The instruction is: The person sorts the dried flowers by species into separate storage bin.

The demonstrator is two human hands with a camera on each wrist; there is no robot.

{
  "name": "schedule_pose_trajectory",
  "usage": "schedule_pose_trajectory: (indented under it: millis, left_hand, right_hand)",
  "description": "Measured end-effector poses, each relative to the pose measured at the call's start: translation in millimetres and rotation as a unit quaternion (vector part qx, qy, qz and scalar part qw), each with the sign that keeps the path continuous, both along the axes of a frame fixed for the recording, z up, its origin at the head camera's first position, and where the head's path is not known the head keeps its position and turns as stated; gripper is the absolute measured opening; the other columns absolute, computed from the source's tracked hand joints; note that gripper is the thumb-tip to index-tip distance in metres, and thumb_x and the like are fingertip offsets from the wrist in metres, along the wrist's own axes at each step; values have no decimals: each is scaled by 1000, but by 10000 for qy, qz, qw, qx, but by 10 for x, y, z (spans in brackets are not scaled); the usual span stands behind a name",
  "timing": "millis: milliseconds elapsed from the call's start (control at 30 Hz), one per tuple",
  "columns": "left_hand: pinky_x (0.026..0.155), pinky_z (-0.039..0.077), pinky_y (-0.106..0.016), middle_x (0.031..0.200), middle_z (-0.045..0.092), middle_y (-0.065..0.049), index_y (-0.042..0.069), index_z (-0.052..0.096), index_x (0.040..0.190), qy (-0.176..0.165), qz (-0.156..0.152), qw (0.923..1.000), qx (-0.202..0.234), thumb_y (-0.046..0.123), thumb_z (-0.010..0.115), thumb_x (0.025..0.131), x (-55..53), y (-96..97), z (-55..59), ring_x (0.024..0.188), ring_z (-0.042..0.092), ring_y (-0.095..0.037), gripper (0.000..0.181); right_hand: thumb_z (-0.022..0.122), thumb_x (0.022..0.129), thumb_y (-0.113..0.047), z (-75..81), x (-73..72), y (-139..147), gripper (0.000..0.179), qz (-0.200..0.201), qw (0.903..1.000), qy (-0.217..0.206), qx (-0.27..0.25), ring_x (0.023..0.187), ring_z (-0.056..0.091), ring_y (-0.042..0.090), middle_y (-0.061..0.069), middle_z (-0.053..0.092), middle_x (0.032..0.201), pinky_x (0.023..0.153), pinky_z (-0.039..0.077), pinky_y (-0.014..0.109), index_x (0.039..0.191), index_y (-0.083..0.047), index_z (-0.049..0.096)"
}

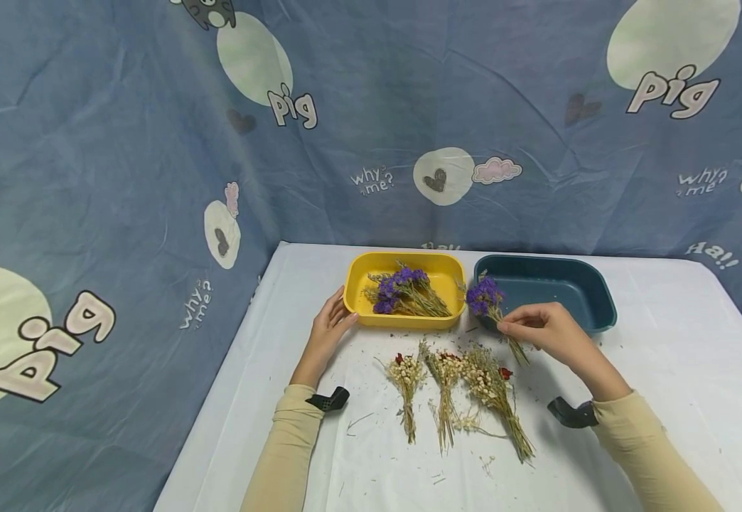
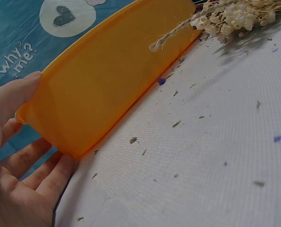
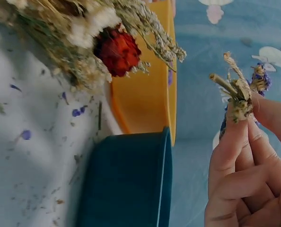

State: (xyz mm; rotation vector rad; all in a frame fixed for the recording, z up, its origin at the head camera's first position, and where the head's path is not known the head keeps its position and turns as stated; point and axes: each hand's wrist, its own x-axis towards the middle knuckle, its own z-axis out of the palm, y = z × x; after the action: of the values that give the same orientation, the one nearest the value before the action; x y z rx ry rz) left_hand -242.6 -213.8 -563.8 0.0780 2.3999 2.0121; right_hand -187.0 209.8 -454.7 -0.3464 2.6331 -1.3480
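Centre-right, your right grip (image 1: 551,328) pinched the purple bunch (image 1: 486,296), your left grip (image 1: 327,331) spread against the yellow tub (image 1: 403,322); squeezing hard risked snapping stems (image 1: 517,350).

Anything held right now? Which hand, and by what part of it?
Right hand pinches a purple bunch by its stems. Left hand just touches the end of the yellow tray.

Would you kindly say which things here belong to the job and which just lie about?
Seemingly the job's:
purple bunch in the right hand
purple flowers in the yellow bin
teal bin
cream bunches

Just lying about:
loose stem bits
purple fragments
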Motion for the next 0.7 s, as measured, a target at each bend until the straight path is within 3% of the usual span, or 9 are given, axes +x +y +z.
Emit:
schedule_pose_trajectory:
  millis: [200, 367, 567, 700]
  left_hand:
    - [127, 38, -38, 162, 45, -4, 30, 36, 160, -12, -33, 10000, 34, 27, 71, 100, -1, -4, 5, 150, 44, -24, 70]
    - [127, 38, -38, 162, 45, -5, 30, 36, 161, 24, -32, 10000, 24, 25, 70, 100, -5, -4, 6, 150, 44, -25, 69]
    - [127, 38, -39, 162, 45, -6, 28, 35, 161, 44, -18, 10000, -7, 24, 69, 100, -1, 1, 10, 150, 44, -26, 70]
    - [127, 38, -38, 161, 46, -5, 29, 36, 161, 33, -15, 10000, 22, 25, 70, 100, 0, -6, 5, 149, 45, -25, 70]
  right_hand:
    - [74, 95, -39, 30, -199, -93, 30, 50, 9998, -33, 171, 79, 71, 12, 4, 79, 92, 70, 60, 34, 107, -12, 80]
    - [72, 96, -43, 56, -345, -167, 30, 220, 9994, -142, 210, 82, 71, 17, 3, 80, 94, 72, 59, 36, 108, -16, 80]
    - [72, 98, -35, 56, -544, -276, 27, 564, 9983, 45, 166, 85, 72, 13, 6, 80, 100, 78, 63, 36, 109, -11, 81]
    - [73, 98, -29, 62, -673, -359, 24, 803, 9964, 194, 180, 82, 71, 14, 11, 80, 100, 75, 63, 36, 107, -9, 81]
